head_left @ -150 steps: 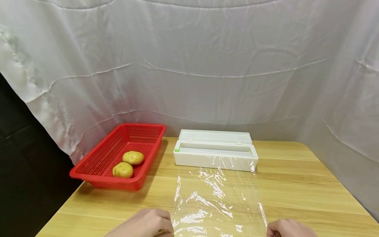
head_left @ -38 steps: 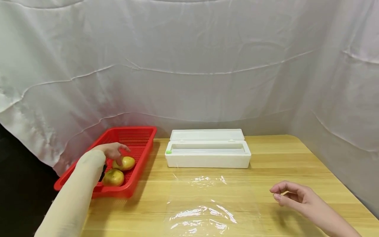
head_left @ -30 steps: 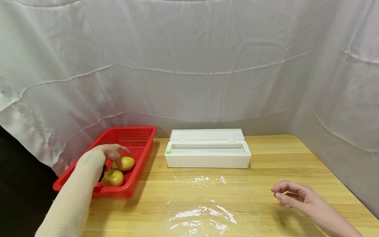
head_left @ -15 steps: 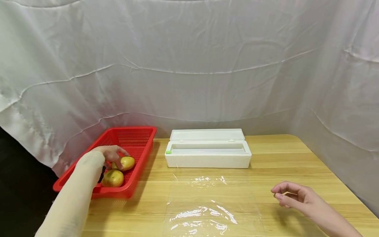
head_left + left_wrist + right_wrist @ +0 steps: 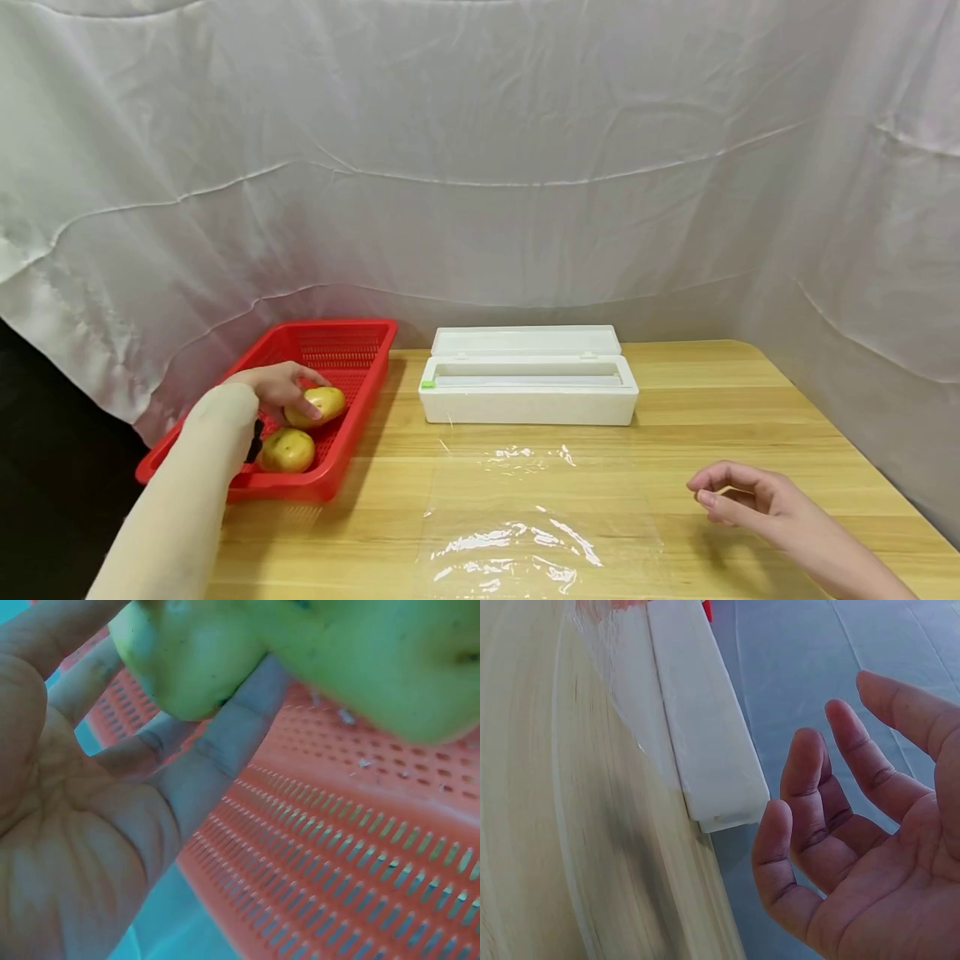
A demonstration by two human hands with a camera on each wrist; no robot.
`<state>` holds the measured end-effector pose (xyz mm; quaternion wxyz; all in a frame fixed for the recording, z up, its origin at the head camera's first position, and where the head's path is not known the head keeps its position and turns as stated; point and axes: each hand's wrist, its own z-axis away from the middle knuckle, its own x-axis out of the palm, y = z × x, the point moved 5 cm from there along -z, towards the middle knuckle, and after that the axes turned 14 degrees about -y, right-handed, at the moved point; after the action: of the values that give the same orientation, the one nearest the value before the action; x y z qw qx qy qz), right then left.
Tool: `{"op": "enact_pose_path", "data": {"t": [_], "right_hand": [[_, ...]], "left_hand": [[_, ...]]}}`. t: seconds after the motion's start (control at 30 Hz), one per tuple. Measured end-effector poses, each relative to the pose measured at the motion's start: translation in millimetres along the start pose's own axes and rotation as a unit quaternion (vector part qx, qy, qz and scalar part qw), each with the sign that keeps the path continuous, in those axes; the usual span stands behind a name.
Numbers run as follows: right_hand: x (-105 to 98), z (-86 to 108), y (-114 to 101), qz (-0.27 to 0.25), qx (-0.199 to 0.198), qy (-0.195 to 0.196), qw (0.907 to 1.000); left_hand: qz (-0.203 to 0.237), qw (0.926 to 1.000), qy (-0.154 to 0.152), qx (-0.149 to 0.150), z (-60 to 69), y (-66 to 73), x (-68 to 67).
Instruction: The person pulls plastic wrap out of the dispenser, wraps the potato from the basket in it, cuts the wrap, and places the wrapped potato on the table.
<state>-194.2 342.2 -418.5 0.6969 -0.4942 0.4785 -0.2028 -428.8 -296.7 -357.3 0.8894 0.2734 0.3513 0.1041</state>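
Observation:
My left hand (image 5: 281, 387) reaches into the red basket (image 5: 348, 446) and grips the rear potato (image 5: 327, 402), thumb on its near side. The front potato (image 5: 287, 451) lies close by on the basket floor. In the left wrist view, fingers of my left hand (image 5: 142, 765) lie around the gripped potato (image 5: 195, 660), with the other potato (image 5: 390, 660) beside it. My right hand (image 5: 772, 512) hovers over the table's right part, fingers loosely bent and holding nothing; the right wrist view shows the same hand (image 5: 870, 832) with an empty palm. Clear film (image 5: 540, 508) lies flat on the table.
A white box (image 5: 528, 407) with its lid (image 5: 525, 340) raised stands at the table's back, a green piece (image 5: 427, 385) at its left end. The film lies in front of it. A grey curtain (image 5: 480, 233) hangs behind the wooden table (image 5: 720, 417).
Both hands have left the film, which now lies flat. My left hand has moved into the basket and closed on the rear potato, shifting it slightly. The right hand has hardly moved lately.

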Motion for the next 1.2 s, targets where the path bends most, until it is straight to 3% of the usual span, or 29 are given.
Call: {"op": "enact_pose_path", "data": {"t": [0.23, 0.43, 0.77, 1.07, 1.2], "right_hand": [[1.0, -1.4, -0.9, 0.006, -0.004, -0.009, 0.9999], [0.4, -1.3, -1.5, 0.017, -0.008, -0.012, 0.9997], [1.3, -1.4, -6.6, 0.041, -0.036, -0.009, 0.9985], [-2.6, -5.9, -15.2, 0.073, -0.043, -0.004, 0.9964], [-4.0, -9.7, -20.1, 0.070, -0.042, -0.005, 0.9966]], "left_hand": [[-0.026, 0.9975, 0.041, 0.051, 17.6, 12.3, -11.4], [-0.058, 0.9910, 0.085, 0.086, 31.6, 24.0, -13.7], [-0.119, 0.9674, 0.178, 0.135, 59.6, 51.5, -5.2], [-0.159, 0.9360, 0.237, 0.206, 81.5, 89.6, 16.7], [-0.162, 0.9321, 0.251, 0.205, 84.7, 103.3, 29.6]]}}
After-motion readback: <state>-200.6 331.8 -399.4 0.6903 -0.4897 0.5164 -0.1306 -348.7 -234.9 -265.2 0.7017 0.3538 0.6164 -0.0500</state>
